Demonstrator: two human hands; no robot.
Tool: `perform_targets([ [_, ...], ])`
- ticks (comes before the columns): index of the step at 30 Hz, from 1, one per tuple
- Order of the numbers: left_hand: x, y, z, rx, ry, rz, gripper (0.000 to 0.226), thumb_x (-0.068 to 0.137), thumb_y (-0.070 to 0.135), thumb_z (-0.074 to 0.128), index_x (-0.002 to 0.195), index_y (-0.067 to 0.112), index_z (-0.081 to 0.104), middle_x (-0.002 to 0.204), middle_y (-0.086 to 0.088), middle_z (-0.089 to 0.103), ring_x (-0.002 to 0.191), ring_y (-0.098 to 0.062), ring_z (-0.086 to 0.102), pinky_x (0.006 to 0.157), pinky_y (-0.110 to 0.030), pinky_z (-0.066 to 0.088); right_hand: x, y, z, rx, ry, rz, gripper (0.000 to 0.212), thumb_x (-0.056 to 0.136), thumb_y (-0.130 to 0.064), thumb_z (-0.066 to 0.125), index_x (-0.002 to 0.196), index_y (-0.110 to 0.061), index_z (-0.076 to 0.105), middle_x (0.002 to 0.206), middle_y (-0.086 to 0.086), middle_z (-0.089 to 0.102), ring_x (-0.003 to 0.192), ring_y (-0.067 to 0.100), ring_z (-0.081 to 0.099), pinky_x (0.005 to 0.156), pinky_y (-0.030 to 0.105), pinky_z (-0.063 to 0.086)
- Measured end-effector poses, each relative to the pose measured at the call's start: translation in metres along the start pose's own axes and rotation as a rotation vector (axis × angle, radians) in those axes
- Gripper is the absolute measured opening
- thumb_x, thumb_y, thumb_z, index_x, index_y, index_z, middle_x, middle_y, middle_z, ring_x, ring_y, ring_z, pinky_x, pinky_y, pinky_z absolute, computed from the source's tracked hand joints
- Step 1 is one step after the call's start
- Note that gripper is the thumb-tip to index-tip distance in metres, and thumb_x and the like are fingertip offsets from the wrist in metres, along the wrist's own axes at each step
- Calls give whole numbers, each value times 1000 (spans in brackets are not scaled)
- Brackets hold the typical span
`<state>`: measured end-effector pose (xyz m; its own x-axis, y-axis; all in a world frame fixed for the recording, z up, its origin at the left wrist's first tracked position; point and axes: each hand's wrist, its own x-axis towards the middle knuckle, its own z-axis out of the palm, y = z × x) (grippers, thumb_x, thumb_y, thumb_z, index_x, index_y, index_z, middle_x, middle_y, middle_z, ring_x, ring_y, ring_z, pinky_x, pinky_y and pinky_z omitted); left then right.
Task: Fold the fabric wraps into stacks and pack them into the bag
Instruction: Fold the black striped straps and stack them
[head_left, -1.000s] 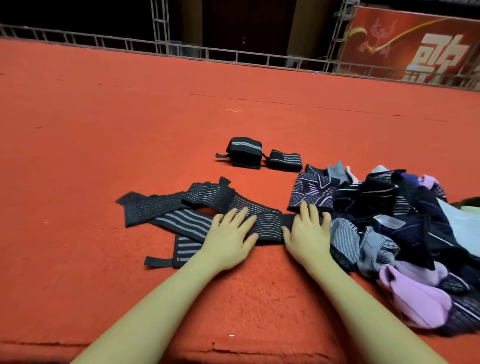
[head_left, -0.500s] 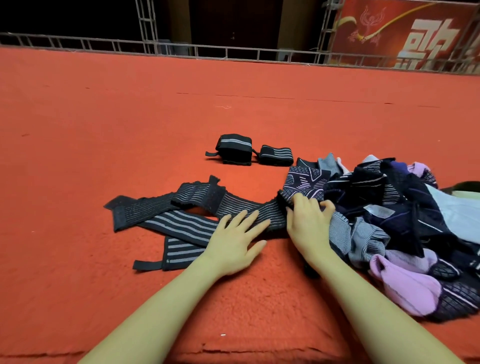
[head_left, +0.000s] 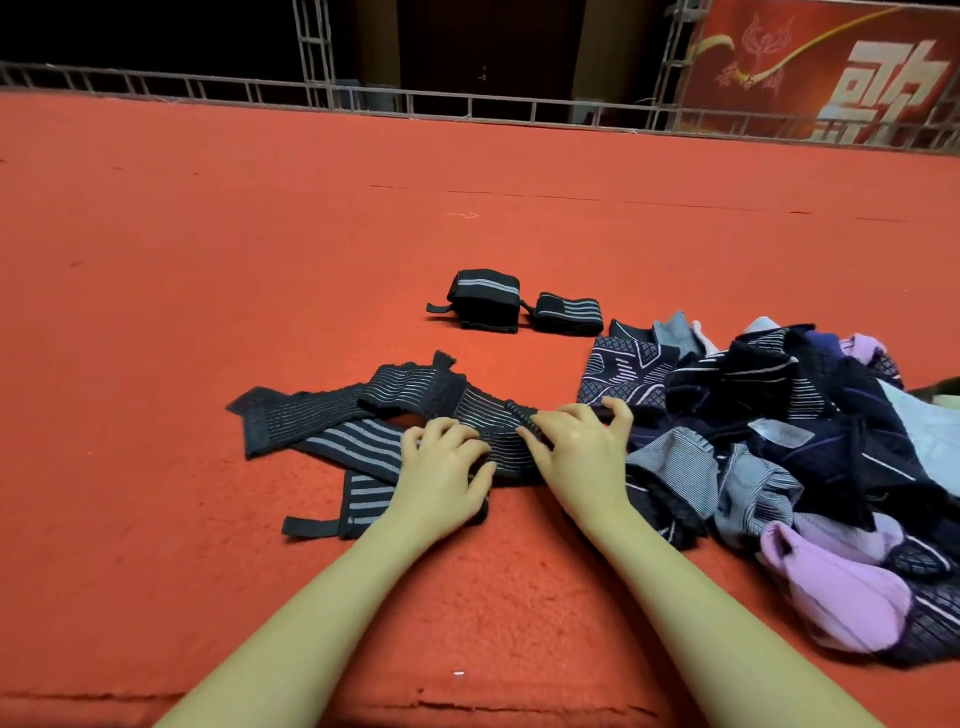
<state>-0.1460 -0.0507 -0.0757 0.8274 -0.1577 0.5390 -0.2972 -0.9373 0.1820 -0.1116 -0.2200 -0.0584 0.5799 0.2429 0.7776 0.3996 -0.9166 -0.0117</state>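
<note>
A long black wrap with grey stripes (head_left: 322, 415) lies unrolled on the red carpet, its strands crossing each other. My left hand (head_left: 441, 467) rests on its middle with fingers curled onto the fabric. My right hand (head_left: 582, 447) pinches the wrap's right end, which is folded back toward the left. Two folded black wraps, one larger (head_left: 485, 300) and one smaller (head_left: 569, 313), sit side by side farther back. No bag is clearly in view.
A heap of dark, grey and lilac fabric pieces (head_left: 810, 452) lies to the right of my hands. The red carpet (head_left: 208, 234) stretches far back to a metal truss railing (head_left: 467, 104). A carpet seam edge (head_left: 467, 706) runs near me.
My right hand went from lying flat on the wrap to lifting its right end and folding it leftward. My left hand's fingers curled onto the wrap.
</note>
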Motion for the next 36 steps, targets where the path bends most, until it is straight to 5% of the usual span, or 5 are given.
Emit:
perform_targets([
  [7, -13, -14, -2, -65, 84, -145, 33, 75, 46, 46, 69, 26, 72, 87, 10, 63, 96, -18, 47, 78, -31, 20, 3, -44, 7, 43, -288, 19, 48, 87, -50, 38, 57, -22, 61, 60, -9, 63, 77, 14, 62, 95, 42, 21],
  [12, -17, -19, 0, -81, 95, -184, 37, 81, 42, 41, 80, 23, 72, 87, 10, 63, 93, -24, 58, 79, -30, 19, -3, -34, 5, 220, -609, -55, 71, 87, -53, 2, 113, -30, 63, 125, -19, 58, 123, 6, 44, 103, 43, 4],
  [17, 0, 8, -4, 37, -128, -310, 62, 90, 64, 27, 99, 19, 69, 114, 8, 55, 115, -20, 39, 94, -35, 17, -9, -9, -2, 25, -264, -1, 37, 86, -34, 38, 91, -17, 70, 113, 1, 66, 104, 24, 56, 91, 41, 25],
  [25, 10, 31, 7, 138, -216, -433, 56, 91, 56, 44, 119, 7, 54, 125, -9, 48, 120, -29, 37, 101, -41, 24, -21, 3, 8, -185, -412, 154, 52, 77, -48, 38, 66, -6, 66, 114, 19, 65, 100, 35, 61, 84, 43, 26],
  [36, 2, 34, 4, -137, 147, -291, 63, 79, 28, 74, 134, 14, 47, 98, -1, 65, 97, -28, 57, 87, -46, 37, -21, -7, 4, 13, -209, 262, 42, 80, -45, 41, 80, -8, 61, 107, 12, 62, 98, 33, 55, 84, 39, 24],
])
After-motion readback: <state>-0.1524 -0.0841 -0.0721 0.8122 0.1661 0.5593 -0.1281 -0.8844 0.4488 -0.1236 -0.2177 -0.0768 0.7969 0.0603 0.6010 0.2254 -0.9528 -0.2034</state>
